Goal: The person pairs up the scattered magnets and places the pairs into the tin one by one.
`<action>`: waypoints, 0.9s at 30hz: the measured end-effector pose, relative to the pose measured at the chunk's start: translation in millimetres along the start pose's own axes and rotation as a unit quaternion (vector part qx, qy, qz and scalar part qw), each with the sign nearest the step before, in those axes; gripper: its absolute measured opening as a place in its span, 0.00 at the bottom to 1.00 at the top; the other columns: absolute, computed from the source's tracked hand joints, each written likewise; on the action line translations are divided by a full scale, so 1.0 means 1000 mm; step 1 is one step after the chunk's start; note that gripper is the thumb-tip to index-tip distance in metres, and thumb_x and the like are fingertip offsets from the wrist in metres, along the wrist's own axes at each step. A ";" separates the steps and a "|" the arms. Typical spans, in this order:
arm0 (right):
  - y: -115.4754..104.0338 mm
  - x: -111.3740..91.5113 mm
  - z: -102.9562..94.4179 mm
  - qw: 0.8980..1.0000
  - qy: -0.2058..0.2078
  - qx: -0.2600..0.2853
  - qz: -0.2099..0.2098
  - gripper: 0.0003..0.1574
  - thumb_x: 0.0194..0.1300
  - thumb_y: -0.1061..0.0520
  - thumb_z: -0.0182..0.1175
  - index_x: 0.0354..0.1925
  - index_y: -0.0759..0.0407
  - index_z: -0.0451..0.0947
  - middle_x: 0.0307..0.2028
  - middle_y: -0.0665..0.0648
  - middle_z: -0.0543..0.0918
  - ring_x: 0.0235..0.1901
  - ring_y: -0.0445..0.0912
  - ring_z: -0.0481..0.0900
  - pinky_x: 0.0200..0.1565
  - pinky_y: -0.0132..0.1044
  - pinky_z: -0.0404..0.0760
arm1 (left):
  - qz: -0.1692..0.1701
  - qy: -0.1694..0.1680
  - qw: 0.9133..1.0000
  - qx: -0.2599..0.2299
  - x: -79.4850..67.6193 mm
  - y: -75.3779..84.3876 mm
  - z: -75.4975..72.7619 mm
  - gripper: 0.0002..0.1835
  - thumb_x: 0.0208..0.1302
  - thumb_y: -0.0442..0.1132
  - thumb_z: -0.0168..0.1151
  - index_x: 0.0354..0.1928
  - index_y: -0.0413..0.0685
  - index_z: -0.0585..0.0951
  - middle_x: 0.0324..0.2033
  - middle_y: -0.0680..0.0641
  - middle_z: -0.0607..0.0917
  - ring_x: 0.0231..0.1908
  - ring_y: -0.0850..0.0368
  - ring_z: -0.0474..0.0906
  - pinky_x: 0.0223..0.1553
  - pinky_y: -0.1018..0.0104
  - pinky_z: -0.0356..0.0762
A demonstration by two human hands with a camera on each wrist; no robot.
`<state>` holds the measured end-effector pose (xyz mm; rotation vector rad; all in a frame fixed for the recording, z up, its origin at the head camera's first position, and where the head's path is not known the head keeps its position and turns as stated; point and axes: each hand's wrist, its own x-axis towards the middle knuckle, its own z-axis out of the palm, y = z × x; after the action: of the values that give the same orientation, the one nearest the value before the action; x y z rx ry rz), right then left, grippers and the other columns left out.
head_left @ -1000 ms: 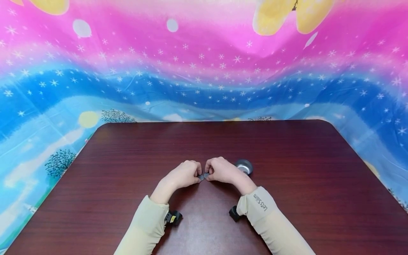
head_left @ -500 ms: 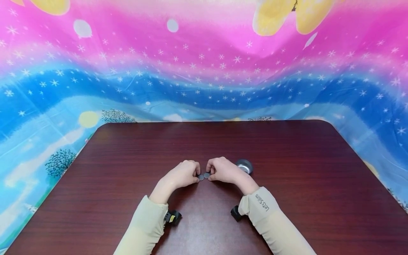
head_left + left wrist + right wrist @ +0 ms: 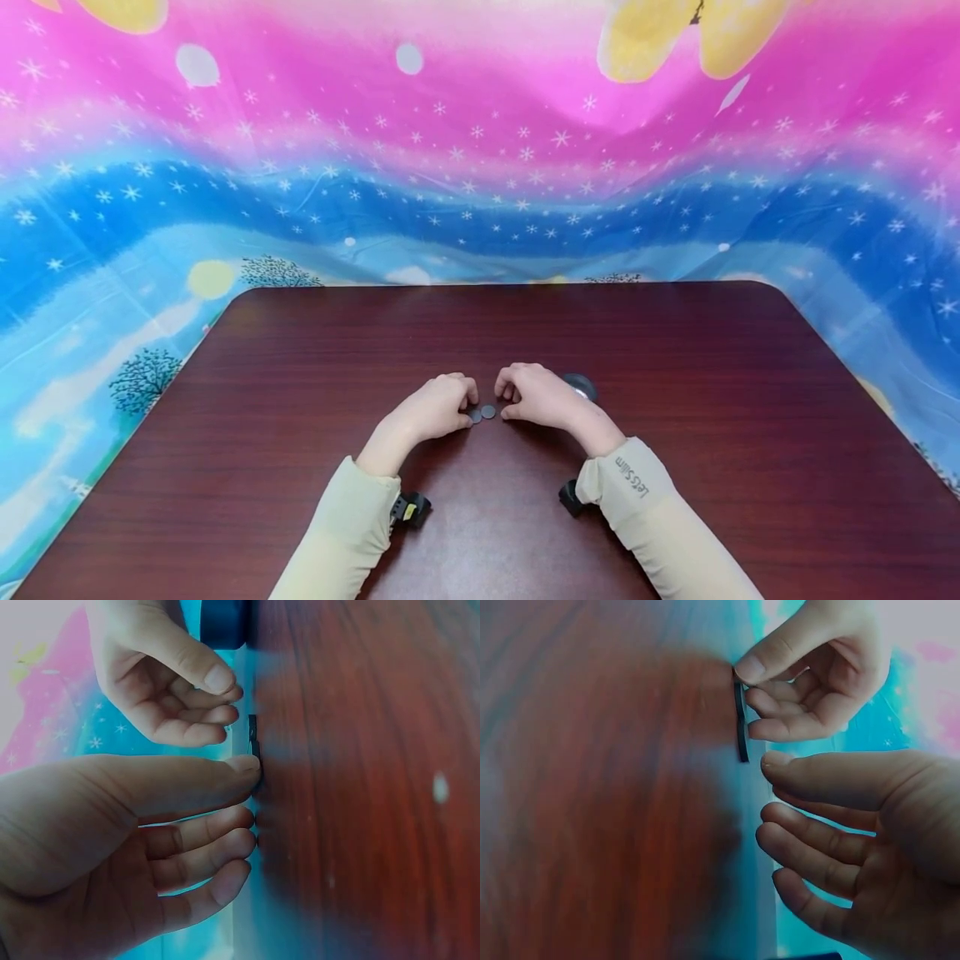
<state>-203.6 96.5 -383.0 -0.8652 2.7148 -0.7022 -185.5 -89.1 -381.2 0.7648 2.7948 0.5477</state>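
Observation:
Two small flat grey round discs lie edge to edge on the table between the hands. The left hand pinches the left grey disc at its outer edge, with the thumb on its near side. Just right of it, the other grey disc lies untouched. Apart from that disc, the right hand hovers low over the table with loosely bent fingers and holds nothing. In the right wrist view the discs show edge-on as thin dark strips, and a gap separates them from the right thumb.
A small round metal dish stands behind the right hand, partly hidden by it. The dark red wooden table has rounded far corners. A printed pink and blue cloth hangs behind it. Each wrist carries a small black camera.
The right hand has let go of the right disc and moved off to the right, covering more of the metal dish. The left hand stays almost where it was at the left disc.

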 end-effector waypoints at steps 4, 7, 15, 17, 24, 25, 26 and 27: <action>0.004 -0.005 -0.005 1.000 0.007 0.002 0.001 0.12 0.53 0.59 0.66 0.37 0.55 0.76 0.34 0.50 0.76 0.34 0.42 0.74 0.38 0.34 0.74 | 0.007 -0.003 1.000 0.004 0.002 0.004 0.001 0.10 0.51 0.34 0.66 0.36 0.43 0.78 0.31 0.49 0.75 0.29 0.58 0.69 0.34 0.66 0.69; 0.006 -0.008 -0.008 1.000 0.016 -0.018 0.007 0.12 0.53 0.59 0.65 0.38 0.55 0.76 0.34 0.49 0.76 0.35 0.42 0.74 0.39 0.35 0.74 | 0.012 -0.005 1.000 0.003 0.003 0.006 0.002 0.10 0.52 0.35 0.66 0.37 0.43 0.78 0.32 0.49 0.74 0.30 0.59 0.69 0.34 0.66 0.69; 0.014 -0.017 -0.013 0.999 0.030 -0.033 0.025 0.13 0.53 0.58 0.65 0.39 0.55 0.76 0.37 0.50 0.77 0.38 0.44 0.76 0.41 0.38 0.75 | 0.024 -0.009 0.999 0.020 0.008 0.011 0.004 0.08 0.54 0.35 0.65 0.36 0.45 0.78 0.33 0.50 0.74 0.30 0.59 0.70 0.35 0.67 0.70; 0.016 -0.019 -0.015 0.999 0.029 -0.022 0.031 0.14 0.53 0.58 0.65 0.40 0.55 0.77 0.38 0.50 0.77 0.39 0.44 0.76 0.42 0.39 0.75 | 0.027 -0.010 0.999 0.025 0.008 0.012 0.004 0.07 0.54 0.35 0.64 0.36 0.45 0.78 0.33 0.51 0.74 0.31 0.60 0.70 0.35 0.67 0.70; 0.025 -0.023 -0.018 0.999 0.026 0.003 0.037 0.17 0.54 0.58 0.65 0.44 0.57 0.76 0.40 0.52 0.77 0.42 0.46 0.75 0.44 0.40 0.75 | 0.026 -0.013 0.999 0.031 0.010 0.014 0.005 0.08 0.54 0.34 0.64 0.37 0.45 0.79 0.34 0.50 0.75 0.32 0.59 0.71 0.36 0.67 0.71; 0.026 -0.023 -0.018 0.999 0.027 0.004 0.039 0.18 0.54 0.58 0.65 0.44 0.56 0.76 0.40 0.51 0.77 0.42 0.46 0.75 0.45 0.40 0.75 | 0.026 -0.014 0.999 0.031 0.010 0.014 0.005 0.08 0.54 0.34 0.64 0.37 0.45 0.79 0.34 0.50 0.75 0.32 0.59 0.71 0.36 0.67 0.71; 0.027 -0.024 -0.018 0.999 0.029 0.003 0.039 0.18 0.54 0.57 0.65 0.44 0.56 0.76 0.40 0.52 0.77 0.42 0.46 0.75 0.45 0.41 0.75 | 0.026 -0.015 0.999 0.032 0.011 0.014 0.005 0.08 0.54 0.33 0.63 0.37 0.45 0.79 0.34 0.50 0.75 0.32 0.59 0.71 0.36 0.67 0.71; 0.027 -0.024 -0.018 0.999 0.030 0.002 0.038 0.18 0.54 0.57 0.65 0.45 0.56 0.76 0.41 0.52 0.77 0.43 0.46 0.75 0.45 0.41 0.75 | 0.026 -0.016 0.999 0.032 0.011 0.014 0.006 0.08 0.54 0.33 0.63 0.38 0.46 0.79 0.34 0.50 0.75 0.32 0.59 0.71 0.36 0.68 0.70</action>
<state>-203.6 137.4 -379.6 -0.7462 2.7830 -0.7282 -187.2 -70.7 -381.8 0.8524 2.7814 0.4518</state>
